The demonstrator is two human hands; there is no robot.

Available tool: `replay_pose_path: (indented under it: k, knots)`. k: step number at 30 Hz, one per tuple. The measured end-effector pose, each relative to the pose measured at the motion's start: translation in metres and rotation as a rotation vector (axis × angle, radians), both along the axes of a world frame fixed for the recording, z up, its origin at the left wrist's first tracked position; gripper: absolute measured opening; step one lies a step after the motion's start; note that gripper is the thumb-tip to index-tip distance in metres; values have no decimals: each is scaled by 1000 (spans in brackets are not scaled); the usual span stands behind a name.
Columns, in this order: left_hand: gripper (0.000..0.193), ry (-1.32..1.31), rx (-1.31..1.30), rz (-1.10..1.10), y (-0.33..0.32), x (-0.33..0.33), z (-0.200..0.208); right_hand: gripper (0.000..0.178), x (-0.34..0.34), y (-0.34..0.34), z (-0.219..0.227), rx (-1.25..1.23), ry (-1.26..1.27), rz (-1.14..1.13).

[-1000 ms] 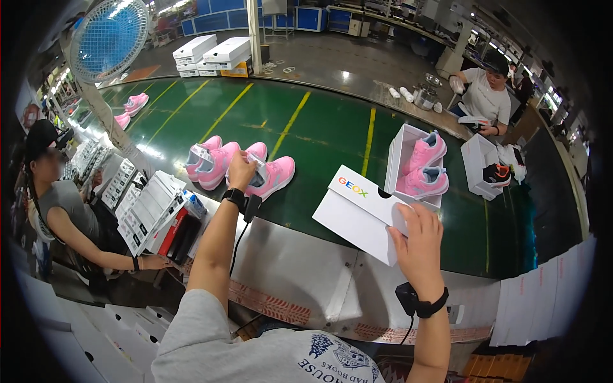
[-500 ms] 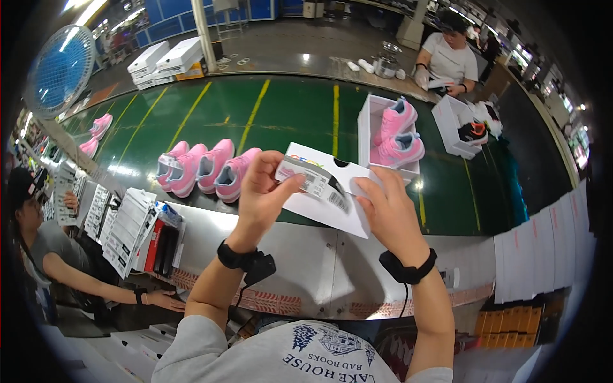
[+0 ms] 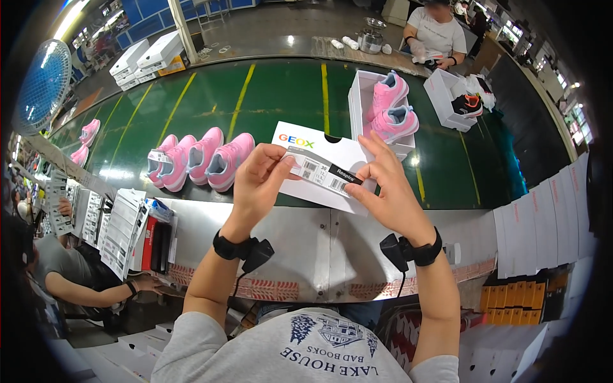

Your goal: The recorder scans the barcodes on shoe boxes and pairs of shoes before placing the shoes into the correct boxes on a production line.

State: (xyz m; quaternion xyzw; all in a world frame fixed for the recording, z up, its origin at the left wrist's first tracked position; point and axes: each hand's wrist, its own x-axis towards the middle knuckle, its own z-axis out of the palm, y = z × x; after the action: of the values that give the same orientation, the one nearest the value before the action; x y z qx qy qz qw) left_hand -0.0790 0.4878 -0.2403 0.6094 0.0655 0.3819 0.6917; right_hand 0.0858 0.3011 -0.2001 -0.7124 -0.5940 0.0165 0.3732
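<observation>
In front of me is a white shoe box with coloured lettering and a dark half-round notch on its upper edge. A printed label sticker lies along its face, slightly slanted; whether it is stuck down I cannot tell. My left hand pinches the label's left end between thumb and fingers. At the other end, my right hand has its thumb and index finger closed on the label's right corner, with the other fingers over the box's right edge. Beyond it, an open white box holds two pink sneakers.
Several pink sneakers stand on the green conveyor belt. A rack of printed label sheets is at left, stacked white boxes at right. A co-worker is across the belt; another person's arm reaches in at left.
The label, curled up before, now lies flatter and straighter across the box face. My right hand has shifted from the box's edge onto the label's right end.
</observation>
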Motion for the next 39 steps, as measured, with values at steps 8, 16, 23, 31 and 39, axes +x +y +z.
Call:
replay_pose_path:
  k: [8, 16, 23, 31, 39]
  knots:
    - [10, 176, 529, 131, 30, -17, -16, 26, 16, -5, 3, -84, 9, 103]
    - [11, 177, 512, 11, 32, -11, -22, 28, 22, -10, 4, -118, 8, 94]
    - [11, 167, 535, 24, 26, -3, -18, 26, 27, -15, 5, -139, 8, 86]
    - [11, 192, 551, 38, 22, 2, -17, 29, 33, -18, 4, -133, -8, 85]
    - [19, 255, 743, 174, 9, 8, -12, 25, 45, -21, 1, -76, -21, 86]
